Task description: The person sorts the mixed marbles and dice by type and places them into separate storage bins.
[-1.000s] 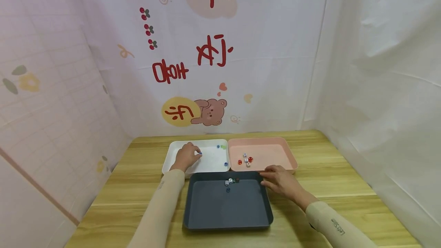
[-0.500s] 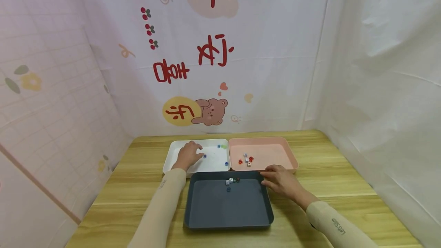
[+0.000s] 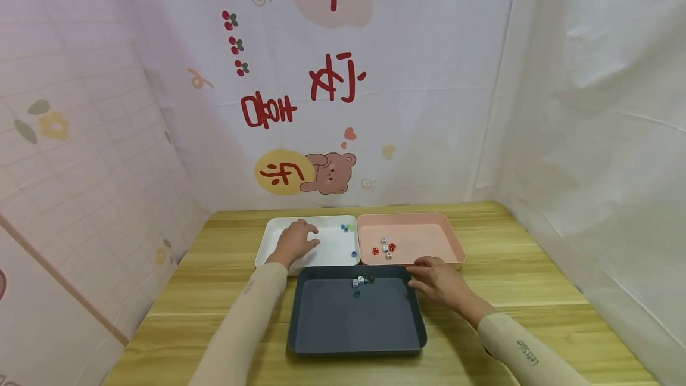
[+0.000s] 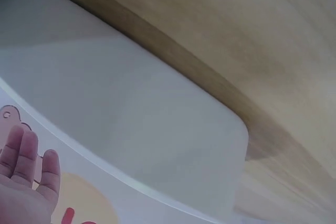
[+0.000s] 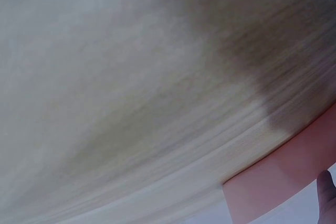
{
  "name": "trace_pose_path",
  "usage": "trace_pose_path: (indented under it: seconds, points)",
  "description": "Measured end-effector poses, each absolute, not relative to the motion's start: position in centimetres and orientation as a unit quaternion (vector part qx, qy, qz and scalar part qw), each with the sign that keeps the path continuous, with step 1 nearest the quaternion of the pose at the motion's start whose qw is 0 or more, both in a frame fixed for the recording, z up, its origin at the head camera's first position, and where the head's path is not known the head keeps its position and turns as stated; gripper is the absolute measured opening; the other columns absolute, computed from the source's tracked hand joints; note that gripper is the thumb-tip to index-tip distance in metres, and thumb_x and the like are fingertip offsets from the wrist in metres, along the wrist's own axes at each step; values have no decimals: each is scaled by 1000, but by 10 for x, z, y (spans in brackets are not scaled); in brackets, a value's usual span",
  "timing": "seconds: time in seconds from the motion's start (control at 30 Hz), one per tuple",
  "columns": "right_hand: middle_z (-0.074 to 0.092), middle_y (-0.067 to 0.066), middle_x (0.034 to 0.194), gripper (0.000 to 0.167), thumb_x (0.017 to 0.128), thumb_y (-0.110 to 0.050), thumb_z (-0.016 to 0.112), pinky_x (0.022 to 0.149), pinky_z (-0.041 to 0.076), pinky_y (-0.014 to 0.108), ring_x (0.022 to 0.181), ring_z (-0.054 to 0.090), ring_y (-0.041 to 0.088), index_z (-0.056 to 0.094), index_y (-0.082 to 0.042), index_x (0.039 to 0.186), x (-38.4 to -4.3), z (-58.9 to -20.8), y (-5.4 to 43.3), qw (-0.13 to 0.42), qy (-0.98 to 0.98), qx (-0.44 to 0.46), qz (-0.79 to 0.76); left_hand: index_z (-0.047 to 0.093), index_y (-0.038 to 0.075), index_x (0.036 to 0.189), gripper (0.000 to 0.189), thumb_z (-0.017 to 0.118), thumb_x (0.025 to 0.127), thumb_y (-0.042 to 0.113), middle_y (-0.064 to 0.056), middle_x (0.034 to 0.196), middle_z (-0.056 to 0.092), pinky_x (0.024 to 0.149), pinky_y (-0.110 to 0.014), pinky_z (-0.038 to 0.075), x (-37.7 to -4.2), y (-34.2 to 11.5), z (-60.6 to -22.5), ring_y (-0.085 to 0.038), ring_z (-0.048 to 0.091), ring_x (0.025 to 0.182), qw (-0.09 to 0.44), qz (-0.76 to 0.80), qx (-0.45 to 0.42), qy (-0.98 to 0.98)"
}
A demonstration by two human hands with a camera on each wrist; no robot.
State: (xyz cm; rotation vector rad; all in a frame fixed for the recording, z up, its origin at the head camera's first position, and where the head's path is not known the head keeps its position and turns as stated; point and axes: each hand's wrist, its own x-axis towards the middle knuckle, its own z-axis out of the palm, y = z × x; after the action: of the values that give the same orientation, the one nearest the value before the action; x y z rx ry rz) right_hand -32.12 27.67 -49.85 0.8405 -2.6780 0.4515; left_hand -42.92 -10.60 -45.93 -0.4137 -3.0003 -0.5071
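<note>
My left hand [image 3: 295,242] hovers over the white tray [image 3: 264,252], thumb and fingers spread apart with nothing between them. Toward the right side of that tray lie small blue beads or dice, one blue piece [image 3: 354,254] near the front and two beside a pale green piece [image 3: 351,227] at the back. My right hand [image 3: 438,282] rests with relaxed fingers at the back right corner of the dark grey tray [image 3: 356,326]. Inside this tray are white dice [image 3: 361,279], a dark red piece [image 3: 371,279] and a dark blue piece [image 3: 356,293]. In the left wrist view, extended fingers [image 4: 23,156] show.
A pink tray [image 3: 423,240] stands to the right of the white one, with red dice [image 3: 392,247] and white dice [image 3: 383,240] inside. All three trays sit close together on the wooden table [image 3: 520,279]. White printed cloth [image 3: 418,106] hangs behind and at both sides.
The left fingers have let go of a blue piece and spread apart. That piece has rolled right across the white tray to the pieces at the back. The right hand has stayed put.
</note>
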Motion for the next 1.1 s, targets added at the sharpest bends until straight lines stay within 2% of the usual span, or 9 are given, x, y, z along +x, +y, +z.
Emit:
trace_pose_path:
  seconds: [0.3, 0.63, 1.1]
  points:
    - [63, 13, 116, 37, 92, -31, 71, 88, 51, 50, 107, 60, 34, 73, -7, 120, -320, -497, 276, 150, -930, 297, 158, 73, 10, 116, 32, 75, 90, 28, -8, 115, 60, 97, -47, 46, -418, -103, -456, -28, 55, 112, 37, -181, -175, -967]
    - [63, 13, 116, 37, 93, -31, 71, 88, 52, 49, 107, 60, 34, 73, -7, 120, -320, -497, 276, 148, -931, 298, 151, 73, 9, 113, 30, 76, 90, 28, -7, 112, 60, 95, -45, 47, -398, -97, -454, -26, 56, 108, 50, -201, -245, -947]
    - [64, 13, 116, 36, 93, -31, 71, 88, 51, 50, 106, 60, 34, 73, -7, 120, -319, -495, 275, 148, -933, 294, 147, 74, 8, 115, 33, 76, 89, 29, -5, 113, 58, 98, -44, 46, -375, -88, -454, -23, 54, 108, 29, -238, -293, -926]
